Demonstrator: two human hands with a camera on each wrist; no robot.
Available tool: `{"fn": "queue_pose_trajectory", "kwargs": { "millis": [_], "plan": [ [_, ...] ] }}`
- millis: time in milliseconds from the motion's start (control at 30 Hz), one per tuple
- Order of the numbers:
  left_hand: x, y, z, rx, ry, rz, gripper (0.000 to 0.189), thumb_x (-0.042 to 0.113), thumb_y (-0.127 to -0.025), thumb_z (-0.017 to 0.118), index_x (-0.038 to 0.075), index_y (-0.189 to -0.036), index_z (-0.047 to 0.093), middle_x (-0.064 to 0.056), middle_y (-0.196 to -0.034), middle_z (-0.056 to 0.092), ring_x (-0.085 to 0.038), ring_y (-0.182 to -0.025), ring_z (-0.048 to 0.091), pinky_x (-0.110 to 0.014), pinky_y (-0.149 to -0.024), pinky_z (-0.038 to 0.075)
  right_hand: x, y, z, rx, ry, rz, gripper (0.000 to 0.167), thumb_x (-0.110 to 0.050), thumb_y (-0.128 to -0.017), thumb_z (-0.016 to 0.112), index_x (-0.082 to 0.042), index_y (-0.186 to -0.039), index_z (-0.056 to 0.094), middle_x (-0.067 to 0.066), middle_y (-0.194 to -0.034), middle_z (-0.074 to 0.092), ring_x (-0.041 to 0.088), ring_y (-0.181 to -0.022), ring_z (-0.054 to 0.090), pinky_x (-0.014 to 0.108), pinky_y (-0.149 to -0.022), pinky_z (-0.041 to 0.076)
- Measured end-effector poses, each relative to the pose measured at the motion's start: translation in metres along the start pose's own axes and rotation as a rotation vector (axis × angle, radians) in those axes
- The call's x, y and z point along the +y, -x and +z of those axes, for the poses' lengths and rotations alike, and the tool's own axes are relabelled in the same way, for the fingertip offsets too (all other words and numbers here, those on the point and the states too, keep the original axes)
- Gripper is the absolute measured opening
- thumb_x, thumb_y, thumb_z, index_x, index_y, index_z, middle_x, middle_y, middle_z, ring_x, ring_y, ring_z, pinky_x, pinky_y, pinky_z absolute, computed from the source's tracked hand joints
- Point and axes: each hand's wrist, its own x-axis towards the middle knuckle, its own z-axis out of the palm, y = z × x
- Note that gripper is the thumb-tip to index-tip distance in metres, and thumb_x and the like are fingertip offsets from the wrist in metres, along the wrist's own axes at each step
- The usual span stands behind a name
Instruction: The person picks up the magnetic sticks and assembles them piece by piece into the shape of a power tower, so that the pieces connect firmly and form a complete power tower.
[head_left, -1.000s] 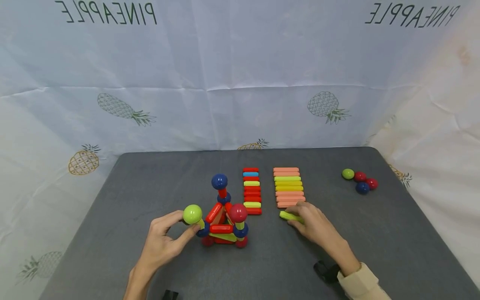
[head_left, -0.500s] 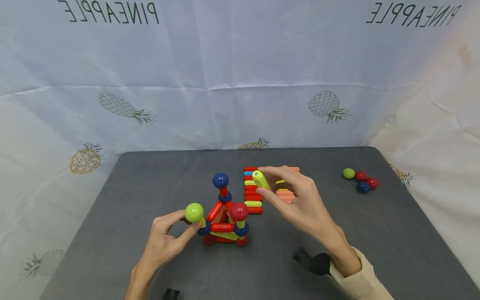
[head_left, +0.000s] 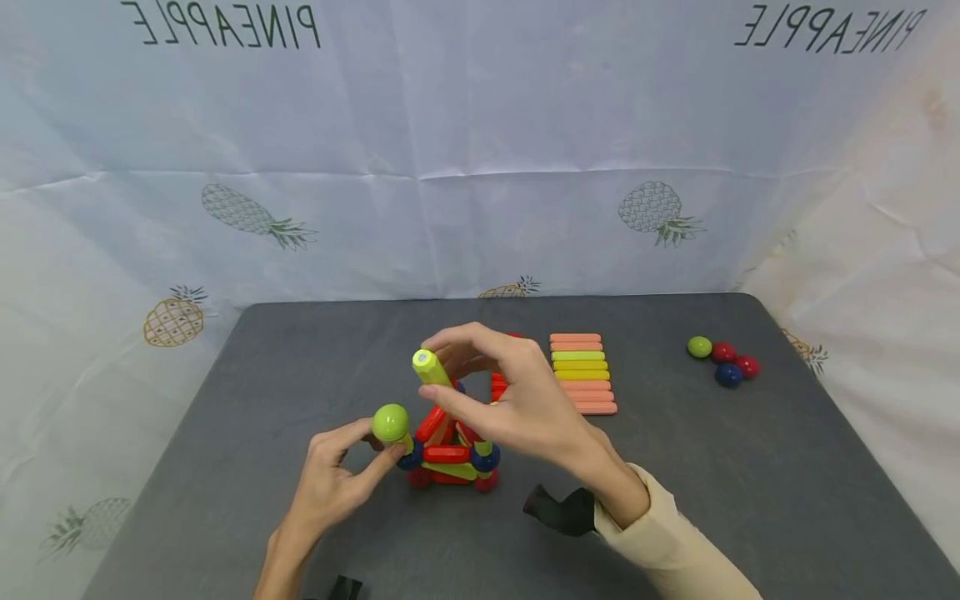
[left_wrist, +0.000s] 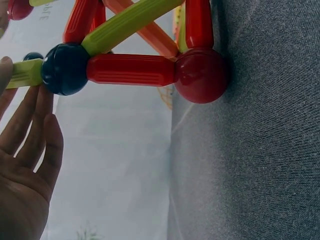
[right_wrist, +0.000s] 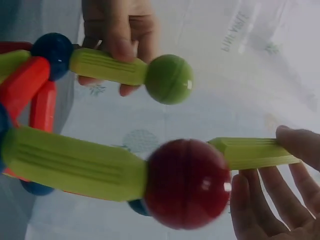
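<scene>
A magnetic rod-and-ball structure stands on the table, with red rods (head_left: 446, 454), blue balls (left_wrist: 65, 69) and dark red balls (left_wrist: 202, 75) at its joints. My left hand (head_left: 333, 475) pinches an upright yellow-green rod (right_wrist: 102, 66) at its left corner, topped by a green ball (head_left: 391, 423). Above the structure, my right hand (head_left: 517, 396) pinches a loose yellow-green rod (head_left: 431, 367) between thumb and fingers, one end tilted up. In the right wrist view, that rod overlaps a red ball (right_wrist: 187, 185) on another upright rod. In the head view, my right hand hides the structure's back part.
A column of orange, yellow and green rods (head_left: 581, 375) lies right of centre. Beside it, shorter red rods (head_left: 498, 385) are mostly covered by my right hand. Loose green (head_left: 699, 347), red (head_left: 747, 367) and blue balls (head_left: 728, 375) sit at the right. A pineapple-print cloth (head_left: 450, 233) hangs behind.
My right hand has lifted the yellow-green rod from the front of the right-hand column and carried it left over the structure. My left hand keeps its hold in about the same place.
</scene>
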Motion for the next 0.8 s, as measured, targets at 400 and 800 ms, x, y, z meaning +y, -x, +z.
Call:
{"fn": "queue_pose_trajectory", "kwargs": {
  "millis": [400,800],
  "plan": [
    [0.001,0.0,0.001,0.011,-0.031,-0.016,0.039,-0.01,-0.072,0.083,0.014,-0.101,0.074,0.001,-0.081,0.074,-0.002,-0.073,0.062,-0.018,-0.071,0.053,0.026,0.014,0.011,-0.189,0.023,0.15,0.028,-0.008,-0.086,0.081,-0.01,-0.11,0.067,-0.001,-0.091,0.073,0.002,-0.084,0.067,0.03,-0.08,0.061],
    [0.001,0.001,0.002,0.018,-0.052,-0.042,0.036,-0.008,-0.073,0.084,0.014,-0.1,0.074,0.001,-0.084,0.074,-0.002,-0.072,0.062,-0.019,-0.07,0.052,0.034,0.022,0.013,-0.314,0.036,0.239,0.024,-0.004,-0.085,0.079,-0.009,-0.107,0.069,0.003,-0.088,0.074,-0.001,-0.079,0.066,0.02,-0.069,0.058]
  ]
}}
